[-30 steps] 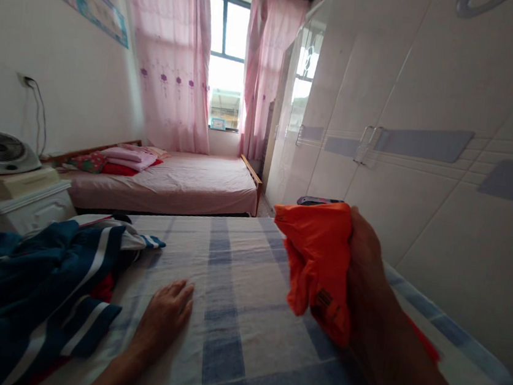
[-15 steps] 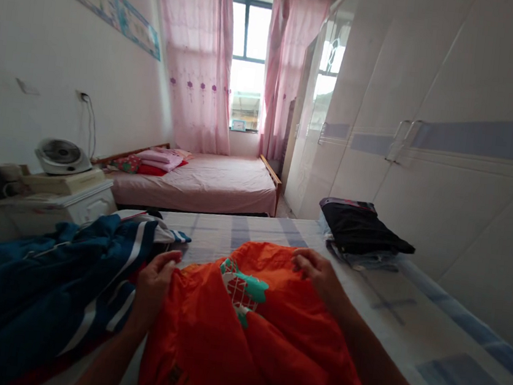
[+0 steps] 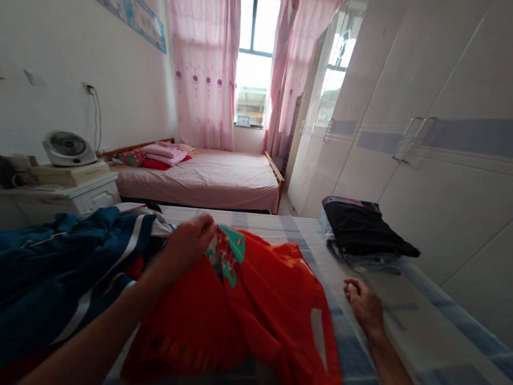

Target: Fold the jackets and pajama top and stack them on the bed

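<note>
In the head view, a pair of orange shorts (image 3: 268, 286) with a green and white print is partly raised over the bed in front of me. My left hand (image 3: 193, 235) pinches its upper edge beside the print. The lower part hangs toward me, with dark lettering along one hem and a white strip on the right side. Off to the right of the shorts is my right hand (image 3: 364, 304), its fingers curled together and apart from the cloth, with nothing visible in them. Left of my left arm lies a heap of blue clothes (image 3: 67, 270) with white stripes.
A folded stack of dark clothes (image 3: 368, 230) rests at the right on the checked bedsheet (image 3: 458, 376). White wardrobes (image 3: 457, 221) line the right side. Beyond stands a second bed (image 3: 212, 178) with pink bedding. A small fan (image 3: 69, 149) sits on a cabinet at left.
My right hand has let go of the shorts and moved right and down. My left hand has shifted right and up along the shorts' edge, and the print has moved left.
</note>
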The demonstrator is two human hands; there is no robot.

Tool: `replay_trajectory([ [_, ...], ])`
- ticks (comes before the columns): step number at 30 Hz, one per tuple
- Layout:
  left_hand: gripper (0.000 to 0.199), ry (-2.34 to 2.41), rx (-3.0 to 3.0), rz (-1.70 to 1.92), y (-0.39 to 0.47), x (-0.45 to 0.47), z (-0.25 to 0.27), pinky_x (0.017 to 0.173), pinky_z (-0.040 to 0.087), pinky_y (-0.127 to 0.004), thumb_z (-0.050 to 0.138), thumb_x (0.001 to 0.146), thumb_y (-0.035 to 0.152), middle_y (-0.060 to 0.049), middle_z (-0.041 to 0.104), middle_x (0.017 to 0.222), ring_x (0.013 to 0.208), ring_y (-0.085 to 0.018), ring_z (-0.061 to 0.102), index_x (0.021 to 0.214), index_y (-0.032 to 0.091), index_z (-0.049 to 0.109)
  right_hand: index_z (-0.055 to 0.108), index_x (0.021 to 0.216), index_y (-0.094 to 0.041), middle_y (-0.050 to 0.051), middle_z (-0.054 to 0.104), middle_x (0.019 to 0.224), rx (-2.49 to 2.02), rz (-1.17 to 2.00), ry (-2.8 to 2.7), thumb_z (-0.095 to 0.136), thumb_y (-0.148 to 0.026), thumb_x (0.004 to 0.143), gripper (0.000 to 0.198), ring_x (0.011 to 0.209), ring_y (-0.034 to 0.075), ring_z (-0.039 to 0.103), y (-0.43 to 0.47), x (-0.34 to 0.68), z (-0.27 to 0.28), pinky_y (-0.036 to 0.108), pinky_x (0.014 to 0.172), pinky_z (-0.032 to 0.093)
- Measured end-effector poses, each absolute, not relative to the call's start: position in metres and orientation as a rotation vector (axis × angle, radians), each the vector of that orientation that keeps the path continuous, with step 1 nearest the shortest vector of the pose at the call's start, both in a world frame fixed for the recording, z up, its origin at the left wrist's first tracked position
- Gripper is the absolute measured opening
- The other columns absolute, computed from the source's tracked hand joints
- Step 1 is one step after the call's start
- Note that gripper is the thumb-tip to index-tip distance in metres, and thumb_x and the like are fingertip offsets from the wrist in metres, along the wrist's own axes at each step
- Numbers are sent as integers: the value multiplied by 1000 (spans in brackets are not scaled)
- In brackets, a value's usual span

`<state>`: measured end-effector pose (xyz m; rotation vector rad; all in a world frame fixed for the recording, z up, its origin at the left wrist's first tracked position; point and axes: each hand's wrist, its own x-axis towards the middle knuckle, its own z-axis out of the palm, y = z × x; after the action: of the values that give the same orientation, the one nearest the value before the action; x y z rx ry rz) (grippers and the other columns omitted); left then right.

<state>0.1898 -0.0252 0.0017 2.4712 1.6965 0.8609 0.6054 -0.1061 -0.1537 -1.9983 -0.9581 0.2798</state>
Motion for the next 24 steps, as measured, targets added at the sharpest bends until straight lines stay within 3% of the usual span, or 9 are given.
replay_trajectory([
  [3,21,1605,2277,1584,-22,178,48,63,40,-24,35,90,31,1,56,74,68,-13,51,83,19,51,64,83,-23,2,67,70,-2057,229,-1013,43,-35,68,29,65,18,61,-104,606,-155,28,61,41],
  [8,17,1361,2432,1493,-33,167,73,53,35,-21,48,83,32,6,49,59,54,-11,43,72,19,53,64,85,-22,3,68,72,-2110,237,-1061,41,-37,68,33,66,20,61,-102,612,-158,29,60,40],
  [11,16,1494,2151,1966,-41,155,77,57,37,-20,47,85,30,5,52,66,60,-10,46,77,19,55,64,87,-22,4,69,75,-2135,248,-1083,40,-39,68,35,69,21,61,-102,614,-158,30,61,41],
  [12,19,1503,2121,1963,-42,151,75,58,39,-20,44,86,31,4,55,69,63,-11,48,80,19,57,64,88,-22,4,69,77,-2141,247,-1088,39,-40,68,36,70,21,62,-102,615,-158,30,62,41],
  [14,27,1478,2337,1549,-39,145,60,64,44,-24,38,89,34,-1,61,81,72,-14,54,86,18,60,63,90,-23,4,69,78,-2156,247,-1093,38,-42,69,38,71,21,62,-102,615,-158,30,63,42],
  [16,36,1480,2601,964,-33,142,33,82,45,-33,36,89,39,-8,63,105,95,-20,57,100,18,63,63,89,-23,4,69,77,-2167,251,-1097,38,-42,69,38,71,21,63,-102,615,-159,31,63,42],
  [19,65,1662,2689,510,-25,142,-15,104,25,-52,48,80,51,-16,39,142,132,-32,31,134,18,42,63,90,-23,4,70,77,-2173,252,-1102,37,-42,69,38,72,21,63,-102,614,-159,31,64,43],
  [22,106,1649,2559,167,-27,149,-54,105,20,-58,64,61,57,-19,22,150,137,-37,17,146,18,15,62,91,-23,4,70,78,-2177,250,-1103,36,-43,69,40,73,22,64,-102,613,-158,32,65,44],
  [24,115,1599,2522,92,-32,160,-72,101,30,-54,71,53,55,-22,30,146,133,-40,29,146,17,16,63,91,-23,5,71,79,-2188,248,-1112,36,-43,69,40,72,23,65,-102,614,-158,32,64,44],
])
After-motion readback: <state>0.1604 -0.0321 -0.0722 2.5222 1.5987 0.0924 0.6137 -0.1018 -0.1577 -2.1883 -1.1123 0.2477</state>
